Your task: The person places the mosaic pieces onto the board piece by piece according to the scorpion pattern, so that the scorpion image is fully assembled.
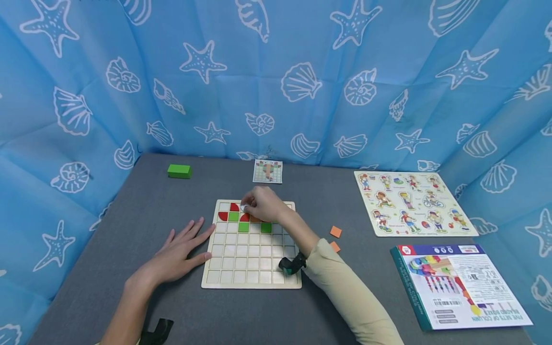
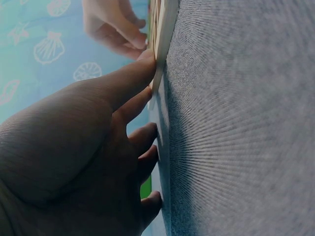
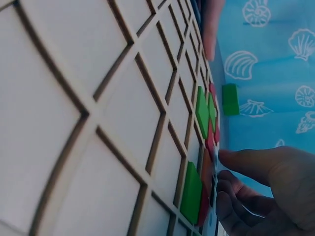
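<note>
A wooden grid board (image 1: 235,277) lies on the grey table, with red quarter-round tiles (image 1: 223,216) and green square tiles (image 1: 243,227) set in its upper cells. Over the top rows, my right hand (image 1: 265,205) pinches a small whitish piece (image 1: 243,208) between thumb and fingers; its exact shape is mostly covered. Part of a brown-orange tile (image 1: 255,219) shows below that hand. My left hand (image 1: 174,256) lies with fingers spread at the board's left side. In the left wrist view, its thumb (image 2: 133,78) touches the board's edge (image 2: 165,44).
Behind the board lies a small pattern card (image 1: 268,171). A green block (image 1: 179,171) is at the back left. Two orange square tiles (image 1: 335,232) lie right of the board, near my right forearm. Farther right are a picture puzzle board (image 1: 416,203) and a boxed toy (image 1: 461,287).
</note>
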{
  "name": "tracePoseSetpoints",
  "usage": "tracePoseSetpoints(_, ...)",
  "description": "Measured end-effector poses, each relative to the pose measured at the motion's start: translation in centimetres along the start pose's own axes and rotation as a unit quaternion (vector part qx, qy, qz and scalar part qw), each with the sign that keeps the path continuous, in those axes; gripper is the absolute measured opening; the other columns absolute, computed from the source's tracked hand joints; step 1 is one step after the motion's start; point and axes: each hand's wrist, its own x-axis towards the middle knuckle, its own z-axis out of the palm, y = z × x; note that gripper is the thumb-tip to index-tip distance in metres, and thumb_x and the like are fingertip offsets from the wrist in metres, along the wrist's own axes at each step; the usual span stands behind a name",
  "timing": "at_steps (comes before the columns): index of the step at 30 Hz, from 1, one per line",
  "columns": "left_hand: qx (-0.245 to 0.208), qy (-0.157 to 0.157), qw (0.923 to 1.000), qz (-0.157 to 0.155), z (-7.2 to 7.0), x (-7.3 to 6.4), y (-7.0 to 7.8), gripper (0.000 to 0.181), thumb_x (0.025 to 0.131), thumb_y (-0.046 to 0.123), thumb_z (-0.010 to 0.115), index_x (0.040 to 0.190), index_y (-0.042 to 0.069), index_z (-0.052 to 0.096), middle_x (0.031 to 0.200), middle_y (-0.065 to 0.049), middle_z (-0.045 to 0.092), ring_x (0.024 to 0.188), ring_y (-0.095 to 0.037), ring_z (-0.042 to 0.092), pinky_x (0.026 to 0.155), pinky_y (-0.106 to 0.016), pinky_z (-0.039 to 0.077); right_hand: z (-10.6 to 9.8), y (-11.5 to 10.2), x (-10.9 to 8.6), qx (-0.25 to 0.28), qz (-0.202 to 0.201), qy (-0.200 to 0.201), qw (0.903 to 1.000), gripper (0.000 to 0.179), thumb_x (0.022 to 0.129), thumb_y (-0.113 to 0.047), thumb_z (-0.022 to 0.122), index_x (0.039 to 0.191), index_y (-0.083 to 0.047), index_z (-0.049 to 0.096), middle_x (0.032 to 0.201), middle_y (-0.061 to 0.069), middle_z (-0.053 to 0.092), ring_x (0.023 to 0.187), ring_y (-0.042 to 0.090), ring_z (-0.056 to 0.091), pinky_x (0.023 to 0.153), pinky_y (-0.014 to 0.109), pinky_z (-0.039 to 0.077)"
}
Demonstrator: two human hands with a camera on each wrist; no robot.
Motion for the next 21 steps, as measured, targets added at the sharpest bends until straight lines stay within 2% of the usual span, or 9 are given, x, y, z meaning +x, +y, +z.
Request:
tracePoseSetpoints(4, 0.004, -0.001, 1.0, -0.002, -0.1, -0.1, 0.4, 0.077, 0.104, 0.056, 0.067, 0.17, 0.031, 0.038, 0.18, -0.021, 0.024, 0.168, -0.053, 0.015, 0.126, -0.085, 0.004, -0.5, 0.4, -1.1, 0.016, -0.006, 0.012, 0.9998, 0.02, 0.104, -0.009, 0.071, 0.12, -0.002, 0.081, 0.111, 0.014, 0.081, 0.1, 0.024, 0.076, 0.087, 0.032, 0.063)
tracePoseSetpoints(9, 0.016, -0.01, 0.9996, -0.019, -0.4, 0.0, 1.1, 0.076, 0.105, 0.052, 0.068, 0.17, 0.028, 0.037, 0.181, -0.02, 0.023, 0.168, -0.052, 0.015, 0.128, -0.083, 0.005, -1.7, 1.3, -3.2, 0.034, -0.014, 0.035, 0.9987, 0.02, 0.104, -0.009, 0.071, 0.118, 0.0, 0.081, 0.108, 0.014, 0.082, 0.09, 0.019, 0.074, 0.075, 0.026, 0.059)
tracePoseSetpoints(12, 0.023, -0.014, 0.9993, -0.026, -0.5, -0.1, 1.4, 0.076, 0.105, 0.052, 0.067, 0.171, 0.027, 0.037, 0.181, -0.019, 0.023, 0.168, -0.051, 0.015, 0.129, -0.082, 0.005, -2.2, 2.2, -4.7, 0.046, 0.0, 0.042, 0.9981, 0.02, 0.103, -0.01, 0.072, 0.118, 0.0, 0.081, 0.106, 0.014, 0.082, 0.085, 0.016, 0.074, 0.071, 0.023, 0.057)
tracePoseSetpoints(16, 0.027, -0.018, 0.999, -0.029, -0.4, 0.0, 1.4, 0.075, 0.106, 0.05, 0.067, 0.171, 0.026, 0.037, 0.181, -0.02, 0.023, 0.168, -0.051, 0.015, 0.128, -0.083, 0.005, -3.0, 3.2, -7.0, 0.05, 0.016, 0.046, 0.9976, 0.017, 0.103, -0.009, 0.072, 0.115, -0.001, 0.082, 0.104, 0.012, 0.083, 0.085, 0.017, 0.075, 0.073, 0.025, 0.059)
tracePoseSetpoints(21, 0.014, -0.006, 0.9998, -0.015, -0.1, 0.0, 0.8, 0.076, 0.105, 0.053, 0.067, 0.17, 0.028, 0.039, 0.18, -0.021, 0.025, 0.168, -0.052, 0.016, 0.127, -0.084, 0.005, -4.2, 3.8, -10.0, 0.032, 0.034, 0.042, 0.998, 0.014, 0.102, -0.009, 0.073, 0.111, -0.004, 0.082, 0.098, 0.007, 0.082, 0.078, 0.009, 0.067, 0.07, 0.023, 0.056)
